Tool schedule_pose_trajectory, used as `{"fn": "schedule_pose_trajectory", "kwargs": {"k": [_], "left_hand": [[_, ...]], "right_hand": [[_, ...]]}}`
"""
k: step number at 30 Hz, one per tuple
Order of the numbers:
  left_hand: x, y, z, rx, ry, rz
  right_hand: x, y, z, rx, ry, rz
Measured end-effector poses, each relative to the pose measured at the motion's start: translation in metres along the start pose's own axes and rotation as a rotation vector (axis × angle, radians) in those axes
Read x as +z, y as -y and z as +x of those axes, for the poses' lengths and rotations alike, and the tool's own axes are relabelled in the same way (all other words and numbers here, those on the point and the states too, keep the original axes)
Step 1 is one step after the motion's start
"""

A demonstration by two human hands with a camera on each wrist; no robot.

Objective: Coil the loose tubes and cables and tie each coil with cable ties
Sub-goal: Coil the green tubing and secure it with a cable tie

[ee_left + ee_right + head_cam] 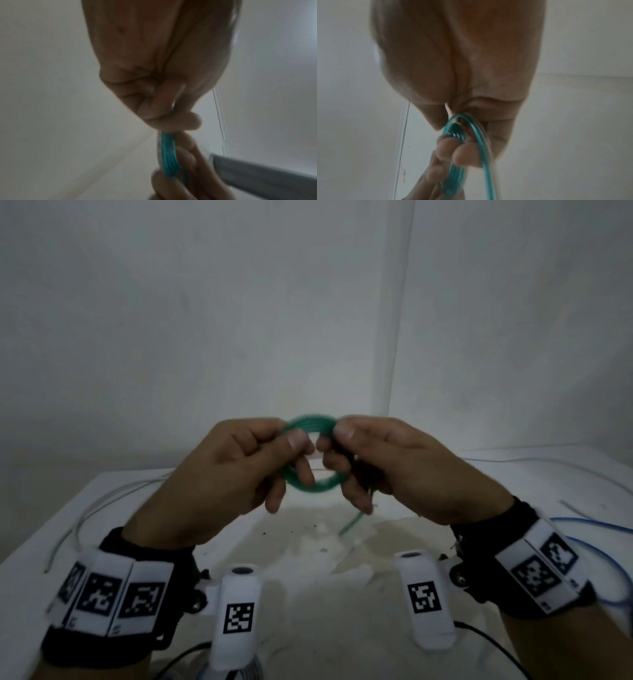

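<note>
Nearest the viewer, above the white worktop (113, 494), the left hand (222, 474) and right hand (394, 467) held a green tube coil (310, 453) upright in the air between them; each grip was closed on the bundle, thumb over the top arc and fingers curled through the ring. A free tail (352, 523) hung from the right side toward the worktop. The coil was judged light and springy, its smooth turns liable to slip and fan apart if either pinch slackened; hold was best kept across all the turns at once, at opposite sides of the ring, leaving a bare arc for a cable tie, none of which could be made out. Farther off lay a loose white cable (89, 508) at left and a blue tube (596, 523) at right, both uncoiled
</note>
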State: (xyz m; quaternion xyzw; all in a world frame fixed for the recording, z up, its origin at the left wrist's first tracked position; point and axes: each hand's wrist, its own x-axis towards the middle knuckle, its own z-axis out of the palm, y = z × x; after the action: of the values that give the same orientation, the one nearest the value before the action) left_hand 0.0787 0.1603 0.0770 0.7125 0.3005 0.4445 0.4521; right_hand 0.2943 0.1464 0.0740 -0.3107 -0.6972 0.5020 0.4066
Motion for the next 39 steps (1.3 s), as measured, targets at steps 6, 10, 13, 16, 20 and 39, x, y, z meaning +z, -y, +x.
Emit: {"fn": "schedule_pose_trajectory", "kwargs": {"k": [6, 10, 13, 16, 20, 39], "left_hand": [[0.016, -0.001, 0.002, 0.015, -0.134, -0.348], [-0.008, -0.002, -0.004, -0.101, 0.156, -0.025], [-0.011, -0.002, -0.005, -0.115, 0.146, -0.003], [0.002, 0.0, 0.0, -0.034, -0.016, -0.182], [0.014, 0.001, 0.002, 0.001, -0.107, -0.389], [0.061, -0.003, -0.003, 0.068, -0.237, -0.639]], "right_hand": [[0.014, -0.008, 0.01, -0.134, -0.057, 0.347], [0.005, -0.007, 0.003, 0.01, 0.071, 0.043], [0.003, -0.004, 0.002, 0.031, 0.068, 0.011], [0.008, -0.005, 0.007, -0.08, -0.036, 0.192], [0.014, -0.01, 0.013, -0.169, -0.107, 0.346], [0.035, -0.016, -0.005, -0.244, -0.452, 0.344]]}}
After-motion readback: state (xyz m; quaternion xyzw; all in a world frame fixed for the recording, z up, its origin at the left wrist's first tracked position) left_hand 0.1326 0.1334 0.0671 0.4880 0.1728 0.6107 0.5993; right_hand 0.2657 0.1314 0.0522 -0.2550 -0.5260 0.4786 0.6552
